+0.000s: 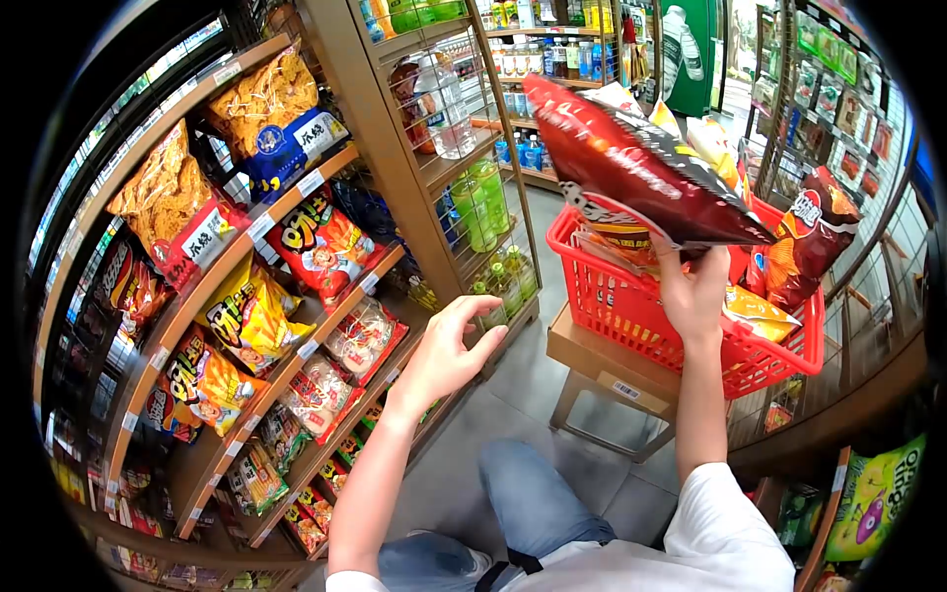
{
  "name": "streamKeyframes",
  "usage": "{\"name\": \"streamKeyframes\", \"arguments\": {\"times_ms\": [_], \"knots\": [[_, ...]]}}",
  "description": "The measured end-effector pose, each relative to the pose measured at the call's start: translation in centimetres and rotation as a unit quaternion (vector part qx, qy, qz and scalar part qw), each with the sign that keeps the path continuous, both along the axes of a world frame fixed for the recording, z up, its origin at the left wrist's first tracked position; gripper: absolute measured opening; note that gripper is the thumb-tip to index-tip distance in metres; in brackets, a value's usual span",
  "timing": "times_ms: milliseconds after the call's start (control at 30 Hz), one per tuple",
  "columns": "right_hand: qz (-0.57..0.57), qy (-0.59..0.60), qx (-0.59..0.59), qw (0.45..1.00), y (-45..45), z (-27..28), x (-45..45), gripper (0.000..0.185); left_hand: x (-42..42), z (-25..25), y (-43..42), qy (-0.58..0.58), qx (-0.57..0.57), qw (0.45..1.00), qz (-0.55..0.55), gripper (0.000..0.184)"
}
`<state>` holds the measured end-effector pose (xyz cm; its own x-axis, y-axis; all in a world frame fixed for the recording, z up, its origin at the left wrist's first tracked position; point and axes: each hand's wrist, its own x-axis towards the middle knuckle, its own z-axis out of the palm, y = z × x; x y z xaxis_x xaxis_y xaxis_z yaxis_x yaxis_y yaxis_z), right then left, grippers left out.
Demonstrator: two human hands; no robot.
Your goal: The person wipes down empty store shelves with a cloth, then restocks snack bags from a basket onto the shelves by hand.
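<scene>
My right hand grips a dark red snack bag by its lower edge, holding it tilted above a red plastic basket. Several other snack bags fill the basket, among them a brown-red bag at its right side and an orange-and-white one near the front rim. My left hand hovers in the air between the shelves and the basket, fingers apart, with nothing in it. Left of that hand, a red snack bag and a yellow one stand on the shelf.
The basket rests on a brown stool on the grey floor. Tiered shelves of packaged snacks line the left. A wire rack holds bottles beyond them. Hanging goods cover the right wall, and a green bag sits low at right.
</scene>
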<state>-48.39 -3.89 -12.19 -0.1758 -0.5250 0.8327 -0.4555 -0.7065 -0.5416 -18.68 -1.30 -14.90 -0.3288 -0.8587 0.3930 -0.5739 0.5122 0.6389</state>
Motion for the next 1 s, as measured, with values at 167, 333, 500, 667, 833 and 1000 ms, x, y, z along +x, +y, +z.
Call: {"name": "streamKeyframes", "arguments": {"times_ms": [167,333,500,667,833,1000], "knots": [[0.134,-0.187,-0.068,0.971,0.3,0.5,1.0,0.020,-0.4,3.3,1.3,0.052,-0.014,0.998,-0.012,0.043],[0.192,-0.142,0.000,0.971,3.4,3.0,4.9,0.023,1.6,7.5,4.4,0.099,-0.141,0.985,0.003,0.088],[0.432,-0.085,0.046,0.897,4.5,4.8,12.6,0.024,7.2,10.4,10.4,0.043,-0.140,0.988,0.038,0.101],[0.553,-0.033,0.079,0.829,4.3,5.4,21.7,0.033,12.2,7.9,15.6,0.102,-0.152,0.969,0.166,0.073],[0.593,0.040,0.089,0.800,5.4,6.7,30.4,0.031,16.8,8.5,20.5,0.010,-0.258,0.920,0.294,0.069],[0.597,0.067,-0.047,0.798,5.0,14.2,40.0,0.035,24.6,14.8,21.6,-0.012,-0.318,0.869,0.378,0.053]]}}
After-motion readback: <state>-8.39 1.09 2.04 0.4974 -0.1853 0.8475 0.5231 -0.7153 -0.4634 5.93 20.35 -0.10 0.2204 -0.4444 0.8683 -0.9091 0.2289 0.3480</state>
